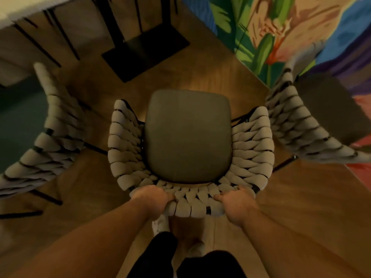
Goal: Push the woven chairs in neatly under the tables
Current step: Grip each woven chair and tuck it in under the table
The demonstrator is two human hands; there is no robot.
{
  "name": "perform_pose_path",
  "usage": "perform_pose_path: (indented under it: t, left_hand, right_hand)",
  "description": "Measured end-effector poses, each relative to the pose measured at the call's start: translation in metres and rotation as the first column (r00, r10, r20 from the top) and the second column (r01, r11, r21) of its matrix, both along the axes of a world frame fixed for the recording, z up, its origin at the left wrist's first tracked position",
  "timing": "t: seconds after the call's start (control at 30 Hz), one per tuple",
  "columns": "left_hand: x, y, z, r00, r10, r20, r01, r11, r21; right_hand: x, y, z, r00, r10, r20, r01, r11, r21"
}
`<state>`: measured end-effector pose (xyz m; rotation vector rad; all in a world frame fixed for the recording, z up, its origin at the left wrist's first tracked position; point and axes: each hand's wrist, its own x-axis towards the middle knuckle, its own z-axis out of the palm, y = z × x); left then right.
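A woven chair with thick grey braided cord and a dark green seat cushion stands directly below me on the wooden floor. My left hand grips the top of its backrest on the left side. My right hand grips the same backrest on the right side. The table with a white top edge lies at the upper left, and its black pedestal base sits on the floor ahead of the chair, apart from it.
A second woven chair stands at the left, a third at the right with a dark seat. A colourful painted wall runs along the upper right. Thin black chair legs stand under the table. My legs and socks show below.
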<state>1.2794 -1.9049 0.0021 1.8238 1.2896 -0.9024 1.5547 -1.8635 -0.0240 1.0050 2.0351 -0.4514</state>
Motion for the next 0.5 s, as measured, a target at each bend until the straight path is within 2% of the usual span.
perform_pose_path:
  t: [0.23,0.5]
  left_hand:
    - [-0.050,0.066,0.012,0.990,0.138,0.015,-0.137,0.990,-0.024]
    - [-0.078,0.140,0.015,0.930,0.366,0.026,-0.366,0.931,-0.006]
  right_hand:
    - [-0.059,0.097,0.001,0.992,0.123,-0.040,-0.124,0.992,-0.015]
    - [-0.104,0.235,0.001,0.943,0.327,-0.057,-0.324,0.944,0.056]
